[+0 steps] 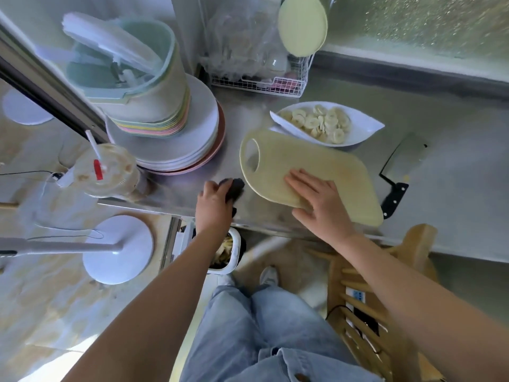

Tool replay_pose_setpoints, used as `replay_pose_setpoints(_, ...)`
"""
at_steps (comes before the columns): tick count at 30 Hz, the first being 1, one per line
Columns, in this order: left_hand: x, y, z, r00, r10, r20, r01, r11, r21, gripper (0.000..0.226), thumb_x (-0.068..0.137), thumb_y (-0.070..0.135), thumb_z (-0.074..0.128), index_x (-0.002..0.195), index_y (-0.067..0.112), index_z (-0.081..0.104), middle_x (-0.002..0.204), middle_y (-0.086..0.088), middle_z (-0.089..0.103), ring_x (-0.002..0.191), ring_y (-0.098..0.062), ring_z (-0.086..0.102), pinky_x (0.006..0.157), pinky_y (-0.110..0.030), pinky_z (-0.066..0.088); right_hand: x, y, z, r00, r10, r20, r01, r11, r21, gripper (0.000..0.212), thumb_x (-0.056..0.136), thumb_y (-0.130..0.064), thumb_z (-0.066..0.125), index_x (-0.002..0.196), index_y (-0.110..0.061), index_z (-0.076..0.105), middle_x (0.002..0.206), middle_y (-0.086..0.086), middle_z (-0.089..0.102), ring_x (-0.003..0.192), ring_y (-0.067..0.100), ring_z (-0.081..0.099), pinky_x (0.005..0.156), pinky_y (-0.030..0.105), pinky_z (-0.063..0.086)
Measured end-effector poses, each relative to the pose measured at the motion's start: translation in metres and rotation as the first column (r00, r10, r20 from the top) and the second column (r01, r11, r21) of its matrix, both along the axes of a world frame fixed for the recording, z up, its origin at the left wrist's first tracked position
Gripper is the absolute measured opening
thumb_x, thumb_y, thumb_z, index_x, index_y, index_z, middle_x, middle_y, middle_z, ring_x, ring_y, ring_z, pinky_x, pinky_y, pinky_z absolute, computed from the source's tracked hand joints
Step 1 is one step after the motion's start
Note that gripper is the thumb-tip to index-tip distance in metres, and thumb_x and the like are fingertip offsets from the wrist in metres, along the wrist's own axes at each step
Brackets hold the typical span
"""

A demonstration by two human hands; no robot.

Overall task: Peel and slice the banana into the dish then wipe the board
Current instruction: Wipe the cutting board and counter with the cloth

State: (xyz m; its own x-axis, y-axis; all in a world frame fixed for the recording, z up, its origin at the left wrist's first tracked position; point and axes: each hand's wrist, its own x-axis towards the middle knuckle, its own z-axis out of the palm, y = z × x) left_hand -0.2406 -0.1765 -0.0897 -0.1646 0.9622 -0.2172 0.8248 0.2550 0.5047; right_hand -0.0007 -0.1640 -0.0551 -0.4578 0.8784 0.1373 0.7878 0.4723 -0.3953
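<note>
A pale yellow cutting board (pixel 325 164) lies on the steel counter with its handle hole to the left. My right hand (pixel 316 199) rests flat on its near edge, fingers spread. My left hand (pixel 214 205) is closed around a dark cloth (pixel 235 188) on the counter just left of the board. Behind the board stands a white boat-shaped dish (pixel 360 128) filled with several banana slices (pixel 321 122). A cleaver (pixel 399 169) with a black handle lies right of the board.
A stack of plates (pixel 192 133) topped by a pastel bowl stack stands at the left, with an iced drink cup (pixel 110 172) near the counter's corner. A wire rack (pixel 261 78) sits at the back. A bin (pixel 225 252) with peels and a wooden chair (pixel 371 285) are below the counter's edge.
</note>
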Motion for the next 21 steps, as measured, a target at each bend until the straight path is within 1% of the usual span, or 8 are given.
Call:
replay_pose_setpoints(4, 0.009, -0.016, 0.003, 0.954, -0.300, -0.010, 0.298, 0.952, -0.062, 0.049, 0.088, 0.007, 0.054, 0.132, 0.026, 0.057, 0.120, -0.009, 0.050, 0.101, -0.031, 0.051, 0.088, -0.036, 0.043, -0.008, 0.017, 0.020, 0.997, -0.054, -0.046, 0.054, 0.999, 0.003, 0.055, 0.081, -0.027, 0.044, 0.134, -0.017, 0.054, 0.138, 0.003, 0.054, 0.128, 0.018, 0.050, 0.090, 0.040, 0.045)
replay_pose_setpoints(6, 0.004, -0.021, 0.007, 0.943, -0.327, 0.062, 0.333, 0.930, -0.153, 0.044, 0.086, 0.009, 0.055, 0.127, 0.025, 0.061, 0.117, -0.006, 0.054, 0.100, -0.028, 0.056, 0.088, -0.032, 0.043, -0.012, 0.019, 0.026, 0.996, -0.071, -0.052, 0.071, 0.997, -0.014, 0.055, 0.082, -0.028, 0.041, 0.133, -0.016, 0.055, 0.137, 0.005, 0.055, 0.126, 0.020, 0.052, 0.090, 0.042, 0.046)
replay_pose_setpoints(9, -0.007, -0.020, 0.019, 0.966, -0.016, 0.257, 0.083, 0.965, -0.250, 0.034, 0.087, 0.007, 0.051, 0.113, 0.024, 0.063, 0.106, -0.007, 0.064, 0.097, -0.029, 0.061, 0.083, -0.032, 0.047, -0.017, 0.020, 0.032, 0.995, -0.080, -0.057, 0.079, 0.996, -0.028, 0.054, 0.081, -0.029, 0.041, 0.131, -0.014, 0.057, 0.134, 0.006, 0.058, 0.123, 0.022, 0.055, 0.090, 0.042, 0.047)
replay_pose_setpoints(11, -0.014, -0.021, 0.030, 0.906, 0.216, 0.364, -0.120, 0.956, -0.269, 0.037, 0.089, 0.003, 0.045, 0.118, 0.025, 0.053, 0.100, -0.011, 0.064, 0.088, -0.030, 0.059, 0.081, -0.037, 0.049, -0.020, 0.018, 0.037, 0.993, -0.088, -0.080, 0.088, 0.996, -0.010, 0.049, 0.081, -0.025, 0.047, 0.128, -0.013, 0.058, 0.130, 0.006, 0.060, 0.118, 0.021, 0.057, 0.090, 0.041, 0.047)
replay_pose_setpoints(15, -0.007, -0.028, 0.058, 0.669, 0.397, 0.629, -0.218, 0.913, -0.344, 0.048, 0.090, -0.004, 0.035, 0.117, 0.033, 0.049, 0.094, -0.012, 0.060, 0.074, -0.024, 0.058, 0.060, -0.031, 0.054, -0.029, 0.011, 0.041, 0.992, -0.085, -0.095, 0.088, 0.996, 0.023, 0.031, 0.079, -0.015, 0.065, 0.109, -0.009, 0.058, 0.100, 0.003, 0.069, 0.085, 0.024, 0.066, 0.075, 0.036, 0.049)
replay_pose_setpoints(17, 0.003, -0.032, 0.070, 0.437, 0.494, 0.752, -0.212, 0.869, -0.447, 0.036, 0.092, 0.002, 0.037, 0.107, 0.026, 0.059, 0.097, -0.014, 0.063, 0.069, -0.021, 0.063, 0.053, -0.026, 0.052, -0.033, 0.008, 0.039, 0.996, -0.059, -0.061, 0.061, 0.998, 0.034, 0.021, 0.078, -0.016, 0.069, 0.098, -0.013, 0.060, 0.090, -0.001, 0.069, 0.079, 0.022, 0.065, 0.071, 0.034, 0.049)
replay_pose_setpoints(19, 0.013, -0.037, 0.080, 0.147, 0.614, 0.775, -0.148, 0.789, -0.597, 0.021, 0.092, 0.026, 0.046, 0.097, 0.019, 0.064, 0.090, -0.012, 0.066, 0.064, -0.023, 0.067, 0.054, -0.027, 0.053, -0.035, 0.001, 0.035, 0.999, -0.032, -0.029, 0.033, 0.999, 0.026, 0.016, 0.077, -0.015, 0.070, 0.091, -0.015, 0.064, 0.088, -0.003, 0.069, 0.080, 0.020, 0.064, 0.072, 0.035, 0.051)
replay_pose_setpoints(21, 0.020, -0.037, 0.079, 0.049, 0.636, 0.771, -0.068, 0.772, -0.632, 0.048, 0.089, 0.057, 0.048, 0.099, 0.013, 0.065, 0.088, -0.013, 0.066, 0.073, -0.027, 0.066, 0.059, -0.031, 0.054, -0.036, -0.008, 0.032, 1.000, 0.008, -0.019, -0.008, 1.000, 0.010, 0.015, 0.074, -0.012, 0.071, 0.089, -0.015, 0.067, 0.086, -0.001, 0.068, 0.080, 0.022, 0.063, 0.072, 0.037, 0.051)
